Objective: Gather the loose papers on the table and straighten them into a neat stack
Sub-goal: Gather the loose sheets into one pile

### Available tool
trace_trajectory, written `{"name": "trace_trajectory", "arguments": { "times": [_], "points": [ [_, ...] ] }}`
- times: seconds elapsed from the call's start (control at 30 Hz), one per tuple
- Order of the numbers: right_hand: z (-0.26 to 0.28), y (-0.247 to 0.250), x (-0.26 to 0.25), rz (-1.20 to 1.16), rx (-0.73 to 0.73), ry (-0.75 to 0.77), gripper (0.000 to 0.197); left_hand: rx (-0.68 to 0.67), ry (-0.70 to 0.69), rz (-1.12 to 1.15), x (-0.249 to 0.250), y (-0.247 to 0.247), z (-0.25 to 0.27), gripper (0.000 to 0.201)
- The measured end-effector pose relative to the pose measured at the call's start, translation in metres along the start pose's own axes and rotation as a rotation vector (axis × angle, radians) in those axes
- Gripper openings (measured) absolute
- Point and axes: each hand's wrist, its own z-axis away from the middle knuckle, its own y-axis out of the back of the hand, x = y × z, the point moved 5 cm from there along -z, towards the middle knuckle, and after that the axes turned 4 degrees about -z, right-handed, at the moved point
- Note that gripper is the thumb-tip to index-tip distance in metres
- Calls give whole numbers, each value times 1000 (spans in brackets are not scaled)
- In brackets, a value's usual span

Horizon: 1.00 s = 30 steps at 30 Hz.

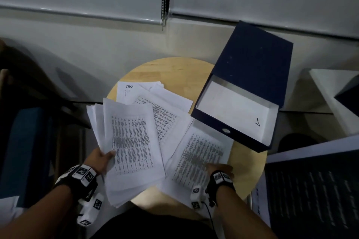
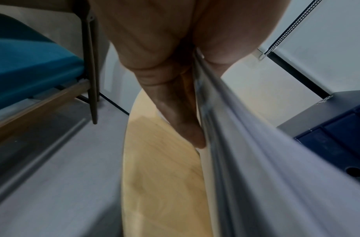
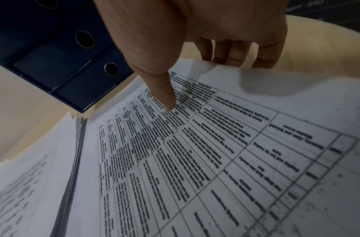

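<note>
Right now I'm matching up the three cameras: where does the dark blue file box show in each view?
Head: the dark blue file box lies open at upper right, on the round table.
Left wrist: its blue edge sits at far right, behind the held papers.
Right wrist: upper left.
Shared landmark: the table's pale wood.

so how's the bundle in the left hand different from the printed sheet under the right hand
The bundle is many fanned sheets, gripped by the left hand and lifted; the printed sheet is a top page lying on the table, its near edge pinched by the right hand. Both are white pages with dense printed tables.
</note>
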Motion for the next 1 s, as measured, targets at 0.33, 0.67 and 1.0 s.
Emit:
{"name": "trace_trajectory", "arguments": {
  "times": [0.33, 0.67, 1.0],
  "points": [
    [12, 6, -12, -157, 40, 44, 103, 32, 17, 42, -1, 1, 0, 37],
    [49, 25, -28, -133, 8, 396, 55, 46, 32, 52, -4, 2, 0, 35],
    [186, 38, -67, 181, 167, 1040, 27, 45, 13, 167, 0, 1, 4, 36]
  ]
}}
